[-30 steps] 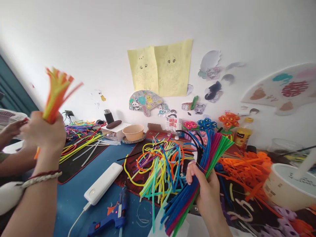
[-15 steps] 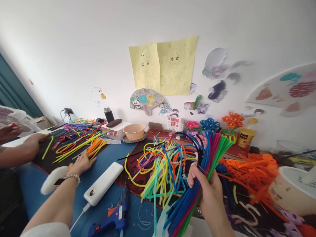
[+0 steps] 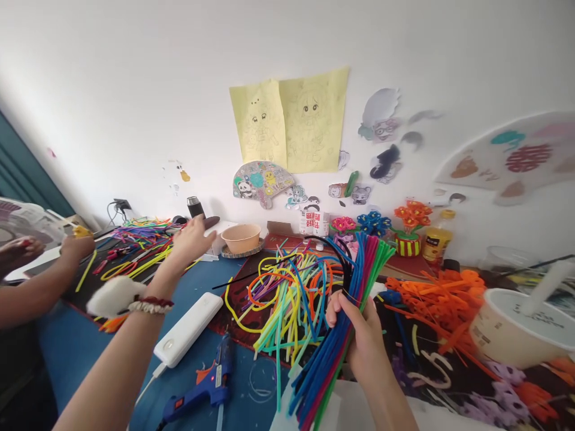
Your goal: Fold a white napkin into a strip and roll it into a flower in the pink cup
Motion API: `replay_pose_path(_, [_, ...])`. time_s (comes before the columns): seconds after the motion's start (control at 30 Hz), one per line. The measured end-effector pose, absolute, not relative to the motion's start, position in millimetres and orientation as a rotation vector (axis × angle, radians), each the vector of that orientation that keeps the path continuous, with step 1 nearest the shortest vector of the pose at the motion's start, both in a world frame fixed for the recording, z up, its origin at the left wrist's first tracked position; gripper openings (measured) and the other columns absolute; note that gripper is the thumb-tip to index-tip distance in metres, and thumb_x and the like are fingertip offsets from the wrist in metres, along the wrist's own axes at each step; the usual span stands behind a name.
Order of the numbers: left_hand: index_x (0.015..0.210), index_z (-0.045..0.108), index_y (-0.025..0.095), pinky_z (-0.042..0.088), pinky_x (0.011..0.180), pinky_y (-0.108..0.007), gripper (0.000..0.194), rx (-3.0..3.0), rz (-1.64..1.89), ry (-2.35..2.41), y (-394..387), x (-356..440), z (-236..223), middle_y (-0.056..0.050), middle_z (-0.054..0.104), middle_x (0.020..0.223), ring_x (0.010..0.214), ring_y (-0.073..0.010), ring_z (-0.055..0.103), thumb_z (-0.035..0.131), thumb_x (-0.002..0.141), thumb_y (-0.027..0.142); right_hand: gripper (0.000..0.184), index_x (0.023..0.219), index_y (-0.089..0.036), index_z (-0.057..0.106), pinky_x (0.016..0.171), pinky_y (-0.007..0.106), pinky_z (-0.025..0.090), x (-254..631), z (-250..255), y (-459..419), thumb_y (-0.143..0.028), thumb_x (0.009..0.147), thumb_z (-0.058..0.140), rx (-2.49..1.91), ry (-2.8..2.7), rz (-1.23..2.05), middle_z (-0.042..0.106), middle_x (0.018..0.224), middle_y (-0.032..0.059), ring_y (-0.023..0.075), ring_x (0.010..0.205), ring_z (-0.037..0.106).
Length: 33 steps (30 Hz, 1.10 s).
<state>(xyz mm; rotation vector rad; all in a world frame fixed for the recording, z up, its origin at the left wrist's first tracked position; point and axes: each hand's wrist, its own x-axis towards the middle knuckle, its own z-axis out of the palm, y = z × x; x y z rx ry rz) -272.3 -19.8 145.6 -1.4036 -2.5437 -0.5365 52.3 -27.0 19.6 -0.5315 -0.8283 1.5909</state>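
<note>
My right hand is closed around a thick bundle of pipe cleaners. Blue, magenta, green and some black stems make it up, and it leans up and to the right. My left hand reaches out over the back of the table with fingers stretched, in front of the black thermos; nothing shows in it. Below the left wrist, orange pipe cleaners peek out, partly covered by the fluffy white wristband ornament. A loose heap of mixed pipe cleaners lies between my hands.
A white power bank and a blue glue gun lie in front. Behind stand a bowl and pipe-cleaner flowers. On the right are orange pieces and a lidded cup. At left, another person's hands work.
My left hand has left the orange pipe cleaners and risen toward the thermos. Those stems now show lower and farther left. My right hand keeps its bundle, shifting slightly left in view.
</note>
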Motion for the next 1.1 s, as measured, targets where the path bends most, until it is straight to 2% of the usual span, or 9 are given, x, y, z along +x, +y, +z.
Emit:
replay_pose_path(0.07, [0.148,0.032,0.013,0.033,0.113,-0.046,0.061,-1.738,-0.582,-2.432,-18.0,-216.1,152.0,-0.016,0.044,0.150,0.138,-0.0294,0.041,0.046,0.095,0.040,0.033,0.070,-0.021,0.051,0.056,0.025,0.042,53.9,18.5,-25.6,-0.041,0.076,0.076,-0.486,-0.807,1.588,0.051,0.067,-0.0031,0.0106,0.059,0.051])
replay_pose_path(0.17, [0.136,0.051,0.029,0.043,0.104,-0.028,0.049,-2.289,-0.570,-2.224,-33.6,-130.4,138.0,-0.001,0.059,0.138,0.126,-0.0191,0.056,0.046,0.094,0.053,0.030,0.073,-0.022,0.054,0.065,0.026,0.047,57.3,14.2,-24.2,-0.043,0.078,0.074,-0.478,-0.784,1.565,0.054,0.074,-0.0012,0.0135,0.072,0.055])
replay_pose_path(0.23, [0.139,0.048,0.026,0.049,0.095,-0.031,0.058,-2.759,-0.561,-2.061,-49.0,-84.2,117.8,-0.007,0.064,0.132,0.118,-0.0230,0.062,0.048,0.091,0.058,0.026,0.082,-0.023,0.060,0.072,0.028,0.050,59.1,11.2,-24.0,-0.045,0.077,0.074,-0.517,-0.718,1.537,0.059,0.084,0.0003,0.0156,0.081,0.059])
replay_pose_path(0.33, [0.153,0.023,0.016,0.051,0.087,-0.040,0.088,-2.945,-0.653,-2.077,-64.4,-43.7,86.9,-0.020,0.068,0.120,0.111,-0.0336,0.065,0.064,0.083,0.050,0.039,0.106,-0.029,0.063,0.084,0.032,0.051,60.2,9.2,-23.7,-0.046,0.074,0.076,-0.574,-0.601,1.480,0.063,0.106,0.0018,0.0194,0.100,0.061])
replay_pose_path(0.43, [0.150,0.028,0.022,0.053,0.081,-0.033,0.076,-2.786,-0.842,-2.213,-65.0,-38.8,70.3,-0.012,0.071,0.114,0.102,-0.0277,0.069,0.063,0.083,0.031,0.053,0.123,-0.033,0.058,0.092,0.036,0.049,59.4,9.7,-21.6,-0.051,0.076,0.073,-0.551,-0.645,1.494,0.062,0.121,0.0025,0.0222,0.112,0.058])
replay_pose_path(0.53, [0.141,0.040,0.029,0.052,0.080,-0.027,0.057,-2.533,-0.893,-2.326,-55.3,-58.2,68.6,-0.004,0.069,0.119,0.098,-0.0197,0.069,0.056,0.087,0.028,0.056,0.132,-0.035,0.052,0.096,0.033,0.044,56.9,9.2,-18.3,-0.053,0.081,0.067,-0.558,-0.817,1.491,0.057,0.133,0.0014,0.0207,0.120,0.054])
replay_pose_path(0.7, [0.135,0.044,0.010,0.050,0.087,-0.045,0.044,-1.925,-0.671,-2.597,-25.2,-106.0,60.5,-0.020,0.069,0.108,0.101,-0.0317,0.066,0.047,0.094,0.027,0.060,0.133,-0.030,0.051,0.083,0.031,0.046,52.7,0.1,-8.7,-0.051,0.080,0.069,-0.650,-0.871,1.383,0.064,0.120,0.0054,0.0186,0.099,0.061])
replay_pose_path(0.87, [0.127,0.053,0.017,0.053,0.090,-0.046,0.040,-1.684,-0.481,-2.674,7.5,-149.5,43.3,-0.009,0.063,0.117,0.101,-0.0218,0.064,0.056,0.094,0.039,0.056,0.122,-0.024,0.055,0.071,0.030,0.047,50.7,-9.8,2.0,-0.050,0.075,0.072,-0.602,-0.856,1.394,0.067,0.105,0.0061,0.0180,0.084,0.063])
replay_pose_path(1.1, [0.124,0.056,0.017,0.053,0.089,-0.045,0.040,-1.657,-0.358,-2.654,43.0,-192.5,50.9,-0.009,0.061,0.122,0.105,-0.0225,0.062,0.057,0.093,0.042,0.050,0.112,-0.023,0.060,0.068,0.030,0.047,53.0,-8.4,-0.8,-0.048,0.073,0.076,-0.573,-0.939,1.463,0.068,0.097,0.0063,0.0187,0.079,0.064])
